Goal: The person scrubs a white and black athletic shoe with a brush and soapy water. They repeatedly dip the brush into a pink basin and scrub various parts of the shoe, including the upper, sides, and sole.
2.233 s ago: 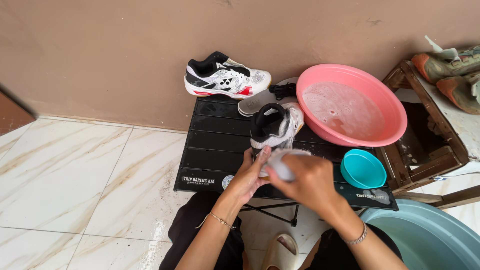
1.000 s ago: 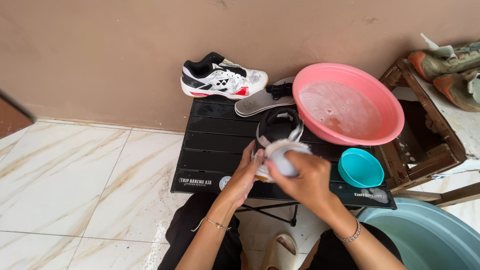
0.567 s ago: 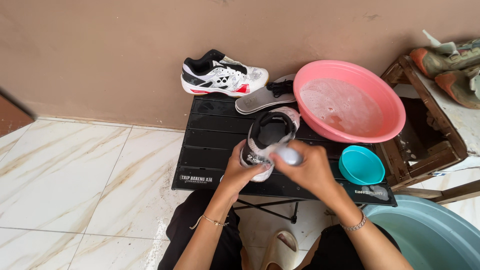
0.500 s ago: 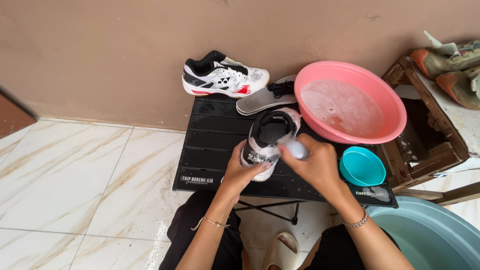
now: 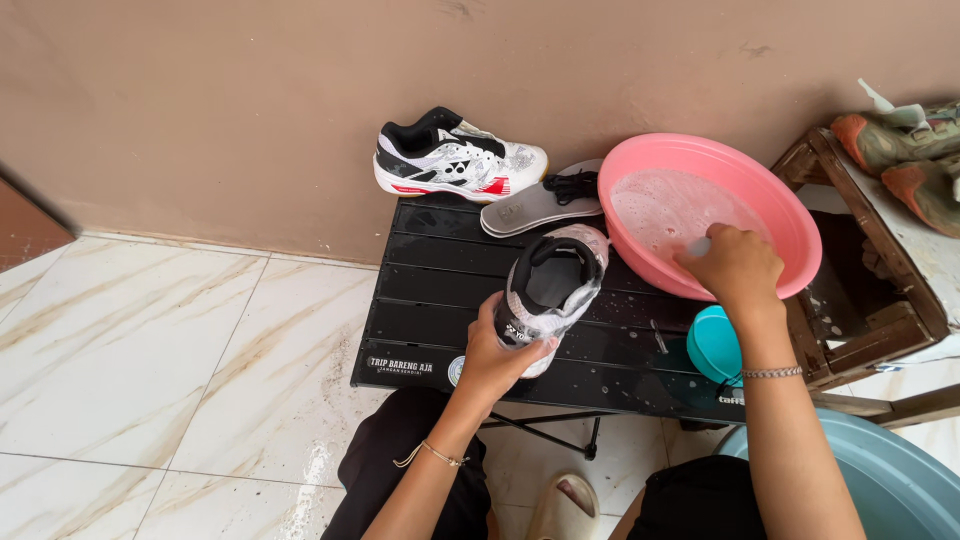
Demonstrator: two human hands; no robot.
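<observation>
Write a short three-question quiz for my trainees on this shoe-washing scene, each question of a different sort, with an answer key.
1. True or false: the left hand grips the shoe at its heel end.
2. Where is the right hand?
A. inside the small teal bowl
B. over the near rim of the pink basin
C. on the loose insole
3. Fill in: the second sneaker stands at the far edge of the black ____, against the wall.

Key
1. True.
2. B. The hand holds something pale that cannot be identified.
3. Table.
</observation>
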